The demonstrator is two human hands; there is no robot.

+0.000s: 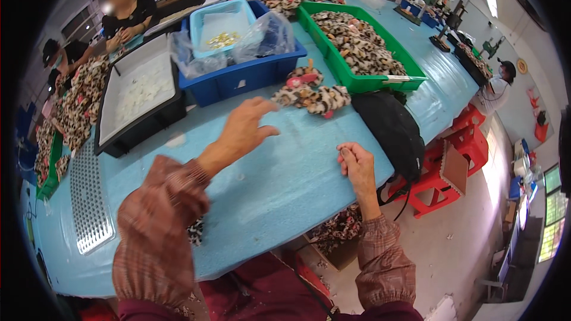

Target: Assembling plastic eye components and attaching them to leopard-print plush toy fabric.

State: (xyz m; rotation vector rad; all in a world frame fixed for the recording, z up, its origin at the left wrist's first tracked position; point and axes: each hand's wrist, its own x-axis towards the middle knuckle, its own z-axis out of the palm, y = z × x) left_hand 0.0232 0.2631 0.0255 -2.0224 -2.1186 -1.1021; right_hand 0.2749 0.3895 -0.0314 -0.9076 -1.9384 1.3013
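My left hand (242, 128) is held over the blue-covered table (267, 196), fingers and thumb apart, with nothing in it. Just beyond its fingertips lie a few leopard-print plush pieces (324, 100) with pink and red parts. My right hand (358, 169) is near the table's right edge, its fingers curled in with the thumb against them. Whatever those fingers hold, if anything, is hidden. Next to that hand a black bag (389, 131) rests at the table edge.
A green crate (410, 83) full of plush pieces, a blue bin (250, 77) bearing a light-blue tray, and a black tray (137, 131) of small white parts line the far side. A perforated panel (89, 202) lies left. Red stools (431, 193) stand right. Several people work beyond.
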